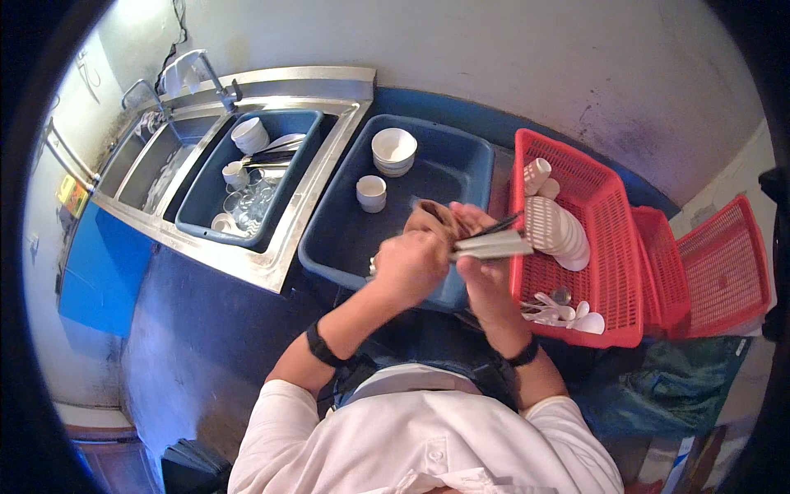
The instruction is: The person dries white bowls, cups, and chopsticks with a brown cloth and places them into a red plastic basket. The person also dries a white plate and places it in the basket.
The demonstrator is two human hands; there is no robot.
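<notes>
Over the blue plastic basin (345,244), I hold a bundle of white and black chopsticks (494,245) level between both hands. My left hand (412,267) is closed in a fist around its left part, and pale ends poke out past that fist. My right hand (484,272) wraps the bundle farther right, thumb on the near side and fingers beyond. A brown cloth (426,219) is bunched at the bundle between my hands; which fingers grip it is unclear. Motion blurs the bundle's tips, which reach over the red basket's left rim. White bowls (395,151) and white cups (371,192) stand stacked in the basin.
Right, a red plastic basket (608,247) holds stacked white bowls (558,231), cups (537,175) and white spoons (565,312). More red baskets (719,272) lie beyond. Left, a steel sink (327,154) holds another blue basin (265,238) with glasses (250,200), bowls (250,134) and chopsticks (268,159).
</notes>
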